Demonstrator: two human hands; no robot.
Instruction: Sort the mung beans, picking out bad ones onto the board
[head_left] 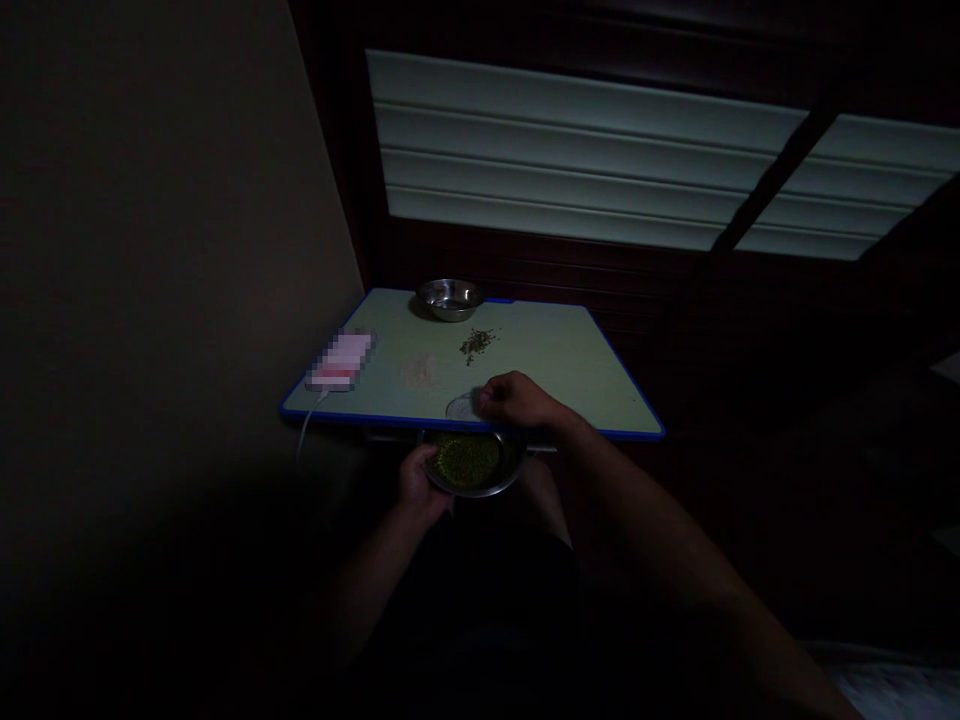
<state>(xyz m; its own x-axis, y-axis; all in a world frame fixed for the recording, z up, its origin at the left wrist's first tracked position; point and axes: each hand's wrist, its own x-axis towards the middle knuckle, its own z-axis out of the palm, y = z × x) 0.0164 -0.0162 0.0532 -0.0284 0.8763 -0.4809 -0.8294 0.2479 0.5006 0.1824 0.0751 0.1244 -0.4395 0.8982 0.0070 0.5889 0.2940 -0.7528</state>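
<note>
Below the table's front edge, my left hand [421,482] grips the left rim of a metal bowl [480,492], thumb over the lip. Small green beans [468,460], which look like mung beans, fill much of it. My right hand [517,400] is above the front edge of the table, its fingers curled together; what they hold, if anything, is hidden. Beside those fingertips lies a pale, rounded, see-through shape [463,407] that I cannot identify. Farther back on the tabletop is a loose scatter of small dark bits [477,344].
A second metal bowl [450,300] stands at the back of the pale, blue-edged table [577,360]. At the left lies a blurred-out phone-like device [341,362] with a white cable [304,432]. A faint pale patch [421,371] marks the tabletop. Wall and slatted panels surround it; the room is dim.
</note>
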